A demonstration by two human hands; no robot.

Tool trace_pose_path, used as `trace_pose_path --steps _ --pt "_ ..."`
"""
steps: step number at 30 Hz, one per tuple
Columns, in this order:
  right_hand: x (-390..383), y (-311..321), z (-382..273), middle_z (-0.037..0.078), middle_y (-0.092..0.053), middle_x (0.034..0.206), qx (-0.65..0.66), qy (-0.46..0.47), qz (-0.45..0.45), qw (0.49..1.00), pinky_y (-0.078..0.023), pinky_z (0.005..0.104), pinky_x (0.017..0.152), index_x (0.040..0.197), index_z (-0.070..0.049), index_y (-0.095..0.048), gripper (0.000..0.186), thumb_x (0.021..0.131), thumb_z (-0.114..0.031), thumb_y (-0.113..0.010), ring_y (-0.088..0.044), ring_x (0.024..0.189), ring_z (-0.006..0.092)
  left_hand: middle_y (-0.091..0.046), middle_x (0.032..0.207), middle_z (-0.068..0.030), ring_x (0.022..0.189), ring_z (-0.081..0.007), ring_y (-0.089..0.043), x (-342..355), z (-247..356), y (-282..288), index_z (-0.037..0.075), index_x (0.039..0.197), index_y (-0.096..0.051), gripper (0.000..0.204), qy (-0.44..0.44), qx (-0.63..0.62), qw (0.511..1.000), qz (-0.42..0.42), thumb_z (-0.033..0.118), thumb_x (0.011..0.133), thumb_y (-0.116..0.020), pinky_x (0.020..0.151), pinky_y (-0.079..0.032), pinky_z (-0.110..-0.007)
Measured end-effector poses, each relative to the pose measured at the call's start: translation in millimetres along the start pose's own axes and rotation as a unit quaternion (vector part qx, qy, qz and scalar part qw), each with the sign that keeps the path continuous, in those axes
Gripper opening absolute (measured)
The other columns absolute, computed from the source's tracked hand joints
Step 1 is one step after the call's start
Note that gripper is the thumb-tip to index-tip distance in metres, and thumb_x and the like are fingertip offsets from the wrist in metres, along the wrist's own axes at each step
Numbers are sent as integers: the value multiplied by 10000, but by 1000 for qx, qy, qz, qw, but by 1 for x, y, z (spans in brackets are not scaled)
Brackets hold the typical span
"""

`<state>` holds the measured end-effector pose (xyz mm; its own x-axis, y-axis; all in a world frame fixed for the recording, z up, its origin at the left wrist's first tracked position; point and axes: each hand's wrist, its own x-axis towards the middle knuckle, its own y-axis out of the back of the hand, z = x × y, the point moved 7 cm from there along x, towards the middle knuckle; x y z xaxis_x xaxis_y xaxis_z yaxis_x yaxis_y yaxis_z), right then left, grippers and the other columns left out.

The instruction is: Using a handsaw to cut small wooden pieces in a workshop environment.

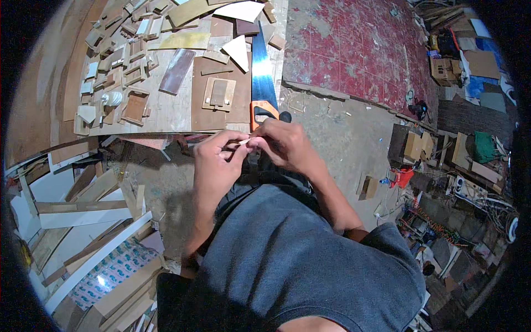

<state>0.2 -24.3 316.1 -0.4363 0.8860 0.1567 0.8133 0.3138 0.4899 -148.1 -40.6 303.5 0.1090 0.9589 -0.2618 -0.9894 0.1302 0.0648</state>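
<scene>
Both hands meet just off the front edge of the workbench. My left hand [220, 159] and my right hand [281, 143] pinch a small pale piece [243, 141], perhaps a wood sliver, with fingers partly hiding it. Just beyond them a handsaw [260, 66] with an orange and black handle lies on the bench [166, 124]. Left of the saw are a small wooden assembly [217, 94], a dark offcut [176, 72], a white triangular piece [238, 51] and several small wooden frames and boxes [134, 105].
Piled offcuts and long boards [88, 232] lie at lower left. A red, worn panel surface [359, 50] is at upper right. Along the right side are cardboard boxes [442, 72], a green cloth [483, 139], a red object [401, 177] and tangled cords and hoses [426, 221] on the floor [343, 155].
</scene>
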Motion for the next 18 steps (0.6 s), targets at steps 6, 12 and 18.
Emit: trace_pose_path --steps 6,12,18 --pt "-10 -4 3 149 -572 787 -81 33 -19 996 -479 440 565 934 -22 -569 179 878 -155 -675 -604 668 357 -704 900 -129 779 -168 -705 7 2 -7 -27 984 -686 133 -74 181 980 -42 -45 861 -640 664 -565 -281" --pt "-13 -15 18 178 -585 873 -105 -11 -93 990 -490 470 639 961 -9 -546 180 840 -95 -649 -621 756 387 -667 870 -184 785 -364 -647 9 -15 -18 -6 944 -679 102 -164 300 933 -116 25 863 -625 699 -498 -405" --pt "-19 -32 35 194 -590 848 -122 -39 -177 976 -468 490 656 950 13 -557 150 903 -128 -575 -599 756 415 -657 831 -177 796 -376 -640 8 -24 -16 -1 978 -665 129 -198 261 936 -129 8 858 -617 704 -498 -414"
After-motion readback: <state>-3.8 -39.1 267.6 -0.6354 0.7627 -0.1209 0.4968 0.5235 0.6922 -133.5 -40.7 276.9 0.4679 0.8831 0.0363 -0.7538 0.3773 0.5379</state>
